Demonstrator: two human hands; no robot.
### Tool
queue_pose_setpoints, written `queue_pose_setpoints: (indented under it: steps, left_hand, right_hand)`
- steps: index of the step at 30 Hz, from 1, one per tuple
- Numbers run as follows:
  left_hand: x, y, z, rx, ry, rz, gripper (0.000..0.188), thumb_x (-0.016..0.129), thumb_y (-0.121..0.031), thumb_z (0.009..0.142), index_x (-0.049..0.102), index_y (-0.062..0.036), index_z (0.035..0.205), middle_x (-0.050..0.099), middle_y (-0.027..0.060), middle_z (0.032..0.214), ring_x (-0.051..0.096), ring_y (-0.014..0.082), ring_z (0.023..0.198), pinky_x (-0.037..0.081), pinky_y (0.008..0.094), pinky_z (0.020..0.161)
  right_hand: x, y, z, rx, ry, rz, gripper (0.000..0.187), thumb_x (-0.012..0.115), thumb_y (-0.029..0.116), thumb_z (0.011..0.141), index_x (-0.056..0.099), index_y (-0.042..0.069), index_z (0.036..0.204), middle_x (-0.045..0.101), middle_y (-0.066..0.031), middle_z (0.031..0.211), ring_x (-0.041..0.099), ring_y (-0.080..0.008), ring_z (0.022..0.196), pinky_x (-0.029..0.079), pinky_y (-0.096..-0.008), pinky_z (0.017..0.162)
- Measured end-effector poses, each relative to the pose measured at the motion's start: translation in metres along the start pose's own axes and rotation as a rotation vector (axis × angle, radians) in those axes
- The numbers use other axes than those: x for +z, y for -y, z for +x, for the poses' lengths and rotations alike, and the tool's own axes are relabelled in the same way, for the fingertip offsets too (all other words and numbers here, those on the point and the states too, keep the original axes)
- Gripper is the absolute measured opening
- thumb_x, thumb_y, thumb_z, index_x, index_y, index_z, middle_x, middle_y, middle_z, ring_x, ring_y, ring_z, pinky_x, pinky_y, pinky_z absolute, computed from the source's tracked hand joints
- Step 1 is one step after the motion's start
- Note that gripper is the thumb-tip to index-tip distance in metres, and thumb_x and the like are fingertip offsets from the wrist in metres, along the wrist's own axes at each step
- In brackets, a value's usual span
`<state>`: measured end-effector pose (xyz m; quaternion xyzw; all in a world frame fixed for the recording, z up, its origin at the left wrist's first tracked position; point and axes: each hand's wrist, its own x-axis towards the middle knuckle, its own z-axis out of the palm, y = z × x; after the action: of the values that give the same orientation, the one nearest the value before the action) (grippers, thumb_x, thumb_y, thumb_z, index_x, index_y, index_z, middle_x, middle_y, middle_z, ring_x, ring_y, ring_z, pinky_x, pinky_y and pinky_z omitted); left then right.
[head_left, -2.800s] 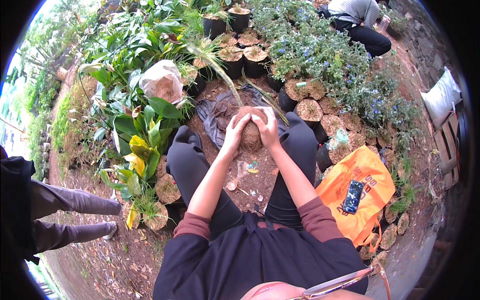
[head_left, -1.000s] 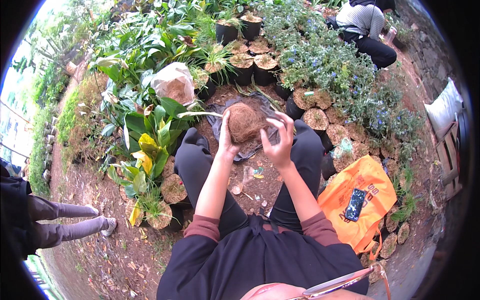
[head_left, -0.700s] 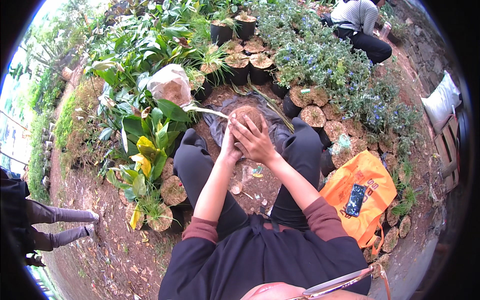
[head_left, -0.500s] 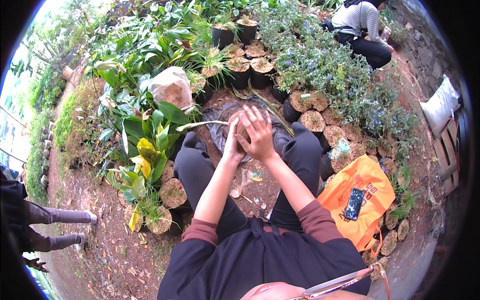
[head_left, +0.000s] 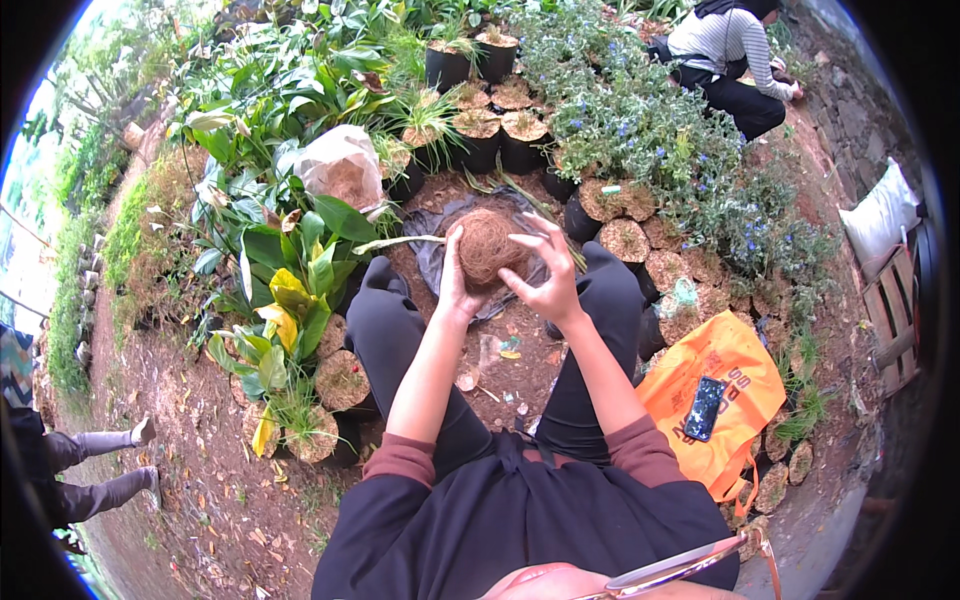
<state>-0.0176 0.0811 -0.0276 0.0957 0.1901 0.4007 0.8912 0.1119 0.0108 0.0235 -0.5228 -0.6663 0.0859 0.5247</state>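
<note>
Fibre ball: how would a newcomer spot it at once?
Find the dark knees, then the grey plastic sheet between them. Over it, between the hands, is the brown fibre ball: round, shaggy, with a pale stalk at its left, unlike the flat-topped black pots.

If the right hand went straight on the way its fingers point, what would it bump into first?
Most likely the brown fibre ball, which sits right in front of the spread fingers of the right hand. Depth is unclear; they may even be touching it.
</note>
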Motion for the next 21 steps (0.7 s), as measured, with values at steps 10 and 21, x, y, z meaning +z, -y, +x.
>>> queue_pose_setpoints:
  steps: [10, 21]
  left_hand:
    - [0.0, 0.002, 0.0, -0.032, 0.004, 0.055, 0.052, 0.049, -0.048, 0.084, 0.045, -0.0147, 0.124, 0.053, 0.0088, 0.117, 0.054, 0.0241, 0.104, 0.046, 0.0444, 0.088]
    - [-0.009, 0.007, 0.008, -0.005, -0.01, -0.031, 0.057, 0.053, -0.052, 0.082, 0.045, -0.0128, 0.123, 0.051, 0.0106, 0.119, 0.053, 0.0246, 0.106, 0.048, 0.045, 0.086]
  right_hand:
    - [-0.011, -0.005, 0.015, -0.212, 0.152, -0.211, 0.012, 0.068, 0.007, 0.068, 0.059, 0.005, 0.076, 0.057, -0.0054, 0.104, 0.047, -0.027, 0.11, 0.034, -0.0418, 0.094]
    - [0.008, 0.006, -0.016, -0.375, -0.008, -0.229, 0.036, 0.054, 0.013, 0.077, 0.054, 0.011, 0.112, 0.047, -0.0122, 0.123, 0.044, -0.0297, 0.114, 0.027, -0.0463, 0.1]
